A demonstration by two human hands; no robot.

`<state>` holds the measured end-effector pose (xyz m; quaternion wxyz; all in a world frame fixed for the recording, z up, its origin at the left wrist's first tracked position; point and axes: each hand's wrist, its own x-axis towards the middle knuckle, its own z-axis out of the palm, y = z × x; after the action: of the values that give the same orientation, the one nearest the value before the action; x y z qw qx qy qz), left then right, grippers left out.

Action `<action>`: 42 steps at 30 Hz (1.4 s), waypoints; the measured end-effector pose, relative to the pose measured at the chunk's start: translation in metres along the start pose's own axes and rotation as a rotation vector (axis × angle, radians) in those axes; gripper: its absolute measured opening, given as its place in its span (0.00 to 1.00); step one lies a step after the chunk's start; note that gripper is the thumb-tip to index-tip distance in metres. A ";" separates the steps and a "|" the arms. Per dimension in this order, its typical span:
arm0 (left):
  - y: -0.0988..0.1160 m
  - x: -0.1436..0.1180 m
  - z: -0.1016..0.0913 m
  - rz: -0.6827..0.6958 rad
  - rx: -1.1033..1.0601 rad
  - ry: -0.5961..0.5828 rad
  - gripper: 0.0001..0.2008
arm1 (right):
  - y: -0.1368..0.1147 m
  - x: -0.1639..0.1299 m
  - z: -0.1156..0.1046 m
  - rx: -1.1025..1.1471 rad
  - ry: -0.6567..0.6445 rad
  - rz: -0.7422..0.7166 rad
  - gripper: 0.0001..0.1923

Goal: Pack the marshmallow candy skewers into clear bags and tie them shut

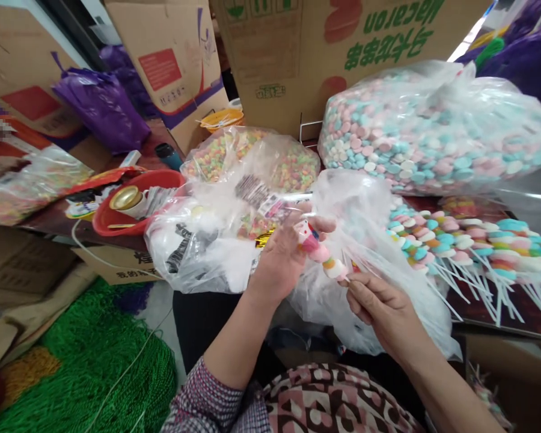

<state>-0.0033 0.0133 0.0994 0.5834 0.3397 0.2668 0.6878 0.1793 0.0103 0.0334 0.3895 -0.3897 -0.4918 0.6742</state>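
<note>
Left hand point(282, 255) pinches the top of a candy skewer point(322, 252); right hand point(379, 307) grips its lower stick end. Skewer is held tilted over a clear plastic bag point(365, 300), near finished skewers point(469, 246) on the table.

A cramped candy-packing workshop: stacked cardboard cartons point(297, 54), bulk bags of sweets point(437, 126) and finished candy skewers point(469, 246).

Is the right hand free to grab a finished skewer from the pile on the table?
Probably not yet: the right hand is pinching the candy skewer that the left hand also holds, though the pile lies unobstructed.
</note>
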 end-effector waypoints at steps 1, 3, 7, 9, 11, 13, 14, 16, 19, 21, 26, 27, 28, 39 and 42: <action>-0.001 0.000 0.002 0.009 0.013 0.020 0.15 | 0.001 -0.001 0.002 0.013 -0.009 0.008 0.15; -0.007 -0.002 0.006 0.011 0.016 0.044 0.13 | 0.003 -0.003 0.007 0.046 -0.011 0.022 0.15; -0.019 -0.011 0.005 -0.012 0.033 0.057 0.11 | 0.001 -0.005 0.022 0.135 0.040 0.049 0.17; -0.020 -0.016 0.000 -0.021 0.086 0.076 0.12 | 0.001 -0.004 0.028 0.175 0.052 0.071 0.19; -0.015 -0.019 -0.006 -0.007 0.117 0.083 0.17 | 0.002 -0.004 0.031 0.188 0.040 0.094 0.20; -0.006 -0.020 -0.010 0.029 0.099 0.065 0.26 | 0.004 -0.004 0.031 0.174 0.020 0.116 0.21; -0.002 -0.020 -0.011 0.050 0.081 0.062 0.28 | 0.005 -0.004 0.031 0.158 0.013 0.123 0.21; 0.004 -0.018 -0.010 0.081 0.069 0.087 0.26 | 0.008 -0.005 0.031 0.123 -0.003 0.131 0.21; 0.003 -0.016 -0.003 0.088 0.066 0.182 0.17 | 0.010 -0.008 0.031 0.095 -0.007 0.139 0.20; -0.003 -0.016 0.003 0.078 0.041 0.235 0.14 | 0.011 -0.010 0.031 0.106 -0.021 0.159 0.20; -0.026 -0.024 0.012 0.000 0.028 0.263 0.18 | 0.013 -0.011 0.034 0.162 0.031 0.180 0.19; -0.029 -0.026 0.011 -0.018 0.024 0.244 0.19 | 0.013 -0.011 0.034 0.173 0.042 0.171 0.18; -0.032 -0.028 0.010 -0.038 0.025 0.216 0.19 | 0.014 -0.010 0.035 0.181 0.041 0.158 0.18; -0.002 -0.022 0.002 0.024 0.041 0.216 0.19 | 0.011 -0.008 0.038 0.106 -0.094 0.150 0.19; -0.014 -0.022 0.005 -0.005 0.041 0.252 0.17 | 0.007 -0.007 0.043 0.140 -0.076 0.164 0.20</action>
<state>0.0114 -0.0058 0.0887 0.5397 0.2617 0.3531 0.7180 0.1417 -0.0132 0.0364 0.3403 -0.3748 -0.4244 0.7507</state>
